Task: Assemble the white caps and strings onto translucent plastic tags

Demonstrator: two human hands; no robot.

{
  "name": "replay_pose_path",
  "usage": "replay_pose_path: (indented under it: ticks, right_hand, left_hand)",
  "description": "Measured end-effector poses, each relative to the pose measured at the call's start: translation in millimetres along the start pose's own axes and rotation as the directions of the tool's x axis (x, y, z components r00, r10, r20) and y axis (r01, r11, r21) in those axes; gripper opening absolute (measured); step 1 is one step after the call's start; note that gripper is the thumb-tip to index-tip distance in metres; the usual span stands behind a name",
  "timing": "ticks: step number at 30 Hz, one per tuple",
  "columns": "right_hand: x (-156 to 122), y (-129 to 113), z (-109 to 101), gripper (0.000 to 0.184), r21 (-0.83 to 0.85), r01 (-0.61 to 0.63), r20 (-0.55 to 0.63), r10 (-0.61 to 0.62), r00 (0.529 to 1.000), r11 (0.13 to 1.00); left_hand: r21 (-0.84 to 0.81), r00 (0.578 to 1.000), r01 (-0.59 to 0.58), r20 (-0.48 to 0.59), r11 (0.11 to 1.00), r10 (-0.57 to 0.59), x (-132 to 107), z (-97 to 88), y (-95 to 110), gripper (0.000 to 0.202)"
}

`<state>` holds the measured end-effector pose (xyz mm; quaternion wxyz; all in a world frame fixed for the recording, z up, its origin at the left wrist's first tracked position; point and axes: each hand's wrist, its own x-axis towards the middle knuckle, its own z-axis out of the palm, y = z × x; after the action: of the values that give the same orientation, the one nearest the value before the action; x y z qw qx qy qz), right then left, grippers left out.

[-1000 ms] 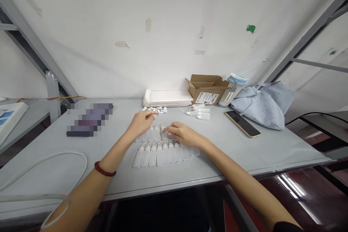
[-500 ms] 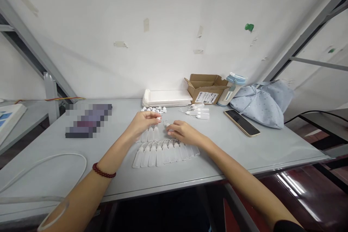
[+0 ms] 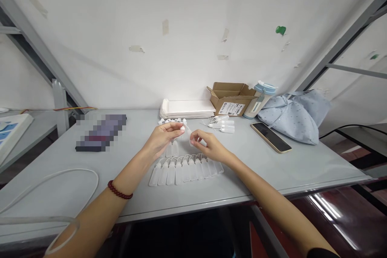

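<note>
My left hand point(image 3: 165, 137) pinches a small white cap point(image 3: 182, 127) between thumb and fingers. Just to its right, my right hand point(image 3: 208, 144) is closed around a small translucent bottle point(image 3: 190, 134), whose narrow tip points up toward the cap. The cap and the tip look close; whether they touch I cannot tell. Below both hands lies a row of translucent bottles point(image 3: 171, 174) with thin white loops at their tops. A few uncapped-looking bottles point(image 3: 172, 149) lie partly behind my left hand. Loose white caps point(image 3: 169, 121) are scattered beyond it.
A stack of white trays point(image 3: 190, 108) and an open cardboard box point(image 3: 231, 105) stand against the wall. Several more bottles point(image 3: 226, 127) lie before the box. Rightward are a tumbler point(image 3: 256, 102), a phone point(image 3: 271, 137) and a blue cloth bag point(image 3: 293, 119). A cable point(image 3: 95, 181) loops at left.
My right hand has lifted a bottle from the table and brought it upright near the cap. My left hand has shifted slightly right, still holding the cap.
</note>
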<state>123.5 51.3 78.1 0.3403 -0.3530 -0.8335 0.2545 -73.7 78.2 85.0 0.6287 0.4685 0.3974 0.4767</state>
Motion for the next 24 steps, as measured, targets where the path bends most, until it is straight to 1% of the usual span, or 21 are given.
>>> replay_pose_path:
  ticks: [3, 7, 14, 19, 24]
  right_hand:
    - [-0.1, -2.8, 0.9, 0.010, 0.085, -0.004, 0.024, 0.002, 1.000, 0.996]
    - [0.0, -4.0, 1.9, 0.009, 0.156, 0.002, 0.037, -0.008, 0.999, 0.988]
    - [0.2, -5.6, 1.4, 0.009, 0.172, -0.017, 0.040, 0.010, 0.999, 0.985]
    - [0.4, -6.1, 0.4, 0.009, 0.190, -0.009, 0.048, -0.001, 0.999, 0.982]
    - [0.0, -5.6, -0.2, 0.012, 0.219, -0.010, 0.032, 0.003, 0.999, 0.976]
  left_hand:
    - [-0.082, 1.000, 0.004, 0.012, 0.997, -0.003, -0.7, 3.5, -0.7, 0.031]
    - [-0.115, 0.998, 0.027, 0.067, 0.993, -0.020, -1.2, 5.6, -3.6, 0.028]
    - [-0.140, 0.995, 0.077, 0.076, 0.987, -0.067, -2.2, 5.8, -3.8, 0.027]
    - [-0.163, 0.988, 0.122, 0.113, 0.979, -0.105, -1.8, 7.1, -6.1, 0.028]
    - [-0.155, 0.987, 0.123, 0.120, 0.980, -0.105, -2.7, 10.2, -6.0, 0.029]
